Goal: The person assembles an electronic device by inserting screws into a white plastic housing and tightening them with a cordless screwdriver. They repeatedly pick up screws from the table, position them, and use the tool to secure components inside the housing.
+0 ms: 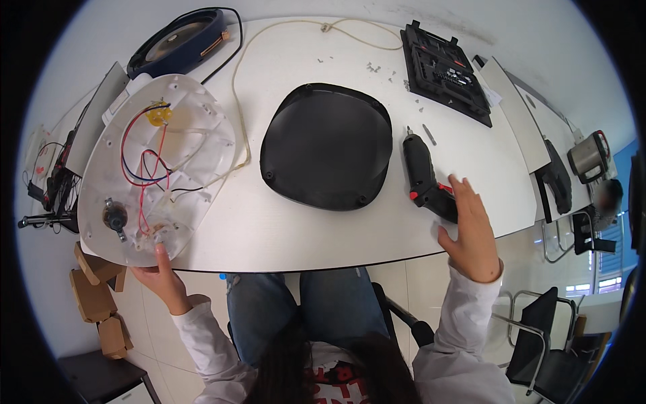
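Observation:
A white plastic appliance housing (195, 141) lies hollow side up at the left of the table, with red, blue and black wires (142, 176), a yellow round part (159, 114) and a dark round component (115, 217) inside. My left hand (165, 279) grips its near edge, thumb on top and the other fingers mostly hidden beneath. On the right, my right hand (473, 236) is open, fingers stretched, beside the handle of a black and red cordless screwdriver (420, 165); whether it touches the handle I cannot tell. Between my hands sits a black rounded-square plastic cover (328, 148).
A dark blue round appliance part (178, 44) with a black cord stands far left. A beige cable (237, 87) curves across the back. An open black tool case (447, 71) lies far right, near scattered screws (372, 67) and a loose screwdriver bit (429, 135). Cardboard boxes (91, 286) stand on the floor.

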Action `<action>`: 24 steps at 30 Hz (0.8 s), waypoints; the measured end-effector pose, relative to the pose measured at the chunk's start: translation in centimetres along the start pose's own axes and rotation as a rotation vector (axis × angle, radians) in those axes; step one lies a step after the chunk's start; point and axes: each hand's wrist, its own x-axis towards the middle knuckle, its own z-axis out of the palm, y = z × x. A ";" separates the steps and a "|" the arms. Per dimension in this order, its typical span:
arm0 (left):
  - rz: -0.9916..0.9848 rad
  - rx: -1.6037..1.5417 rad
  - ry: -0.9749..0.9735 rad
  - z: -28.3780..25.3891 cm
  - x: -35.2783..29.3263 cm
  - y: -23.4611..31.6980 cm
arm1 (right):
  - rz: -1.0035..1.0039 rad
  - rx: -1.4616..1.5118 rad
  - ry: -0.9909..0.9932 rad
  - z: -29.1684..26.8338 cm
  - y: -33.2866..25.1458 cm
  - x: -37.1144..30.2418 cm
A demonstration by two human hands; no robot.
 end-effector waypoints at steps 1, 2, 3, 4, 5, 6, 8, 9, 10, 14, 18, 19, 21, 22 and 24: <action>-0.002 0.000 -0.001 -0.1 0.0 -0.2 | 0.005 0.018 -0.022 0.6 0.5 0.4; -0.004 -0.001 0.000 -0.1 0.1 -0.3 | 0.008 0.035 -0.045 1.1 0.9 0.8; -0.010 0.004 -0.007 -0.1 0.1 -0.3 | 0.016 0.059 -0.034 1.7 1.3 1.2; -0.013 0.013 -0.013 -0.1 0.1 -0.3 | 0.038 0.031 -0.017 2.1 1.1 1.5; -0.016 0.021 -0.019 0.0 0.2 -0.2 | 0.059 0.002 0.001 2.5 0.9 1.8; -0.004 0.016 -0.012 0.1 0.2 -0.2 | 0.081 -0.029 0.019 2.6 0.7 2.2; 0.010 0.019 0.006 -0.3 0.0 -0.3 | 0.145 -0.011 0.107 3.0 0.0 2.3; 0.029 0.032 -0.013 -0.2 0.0 -0.5 | 0.175 -0.002 0.150 3.1 -0.3 2.2; 0.045 0.067 -0.018 -0.8 0.1 -0.5 | 0.177 0.003 0.206 3.3 -0.6 1.8; -0.065 0.062 0.027 -0.4 -0.5 0.3 | 0.259 0.339 0.251 1.8 -2.8 -1.9; -0.009 -0.020 -0.026 1.0 0.3 1.1 | 0.218 1.587 0.004 2.1 -9.4 -5.3; -0.025 -0.058 -0.004 0.6 0.0 1.6 | 0.267 1.673 -0.146 3.2 -11.4 -5.6; -0.028 -0.109 -0.014 0.9 0.1 2.3 | 0.298 1.753 -0.352 4.4 -14.9 -5.8; -0.020 -0.095 -0.015 0.7 0.1 2.0 | 0.269 1.756 -0.447 5.4 -16.4 -5.3; -0.010 -0.088 -0.027 0.5 0.1 1.7 | 0.289 1.729 -0.574 6.4 -18.1 -4.4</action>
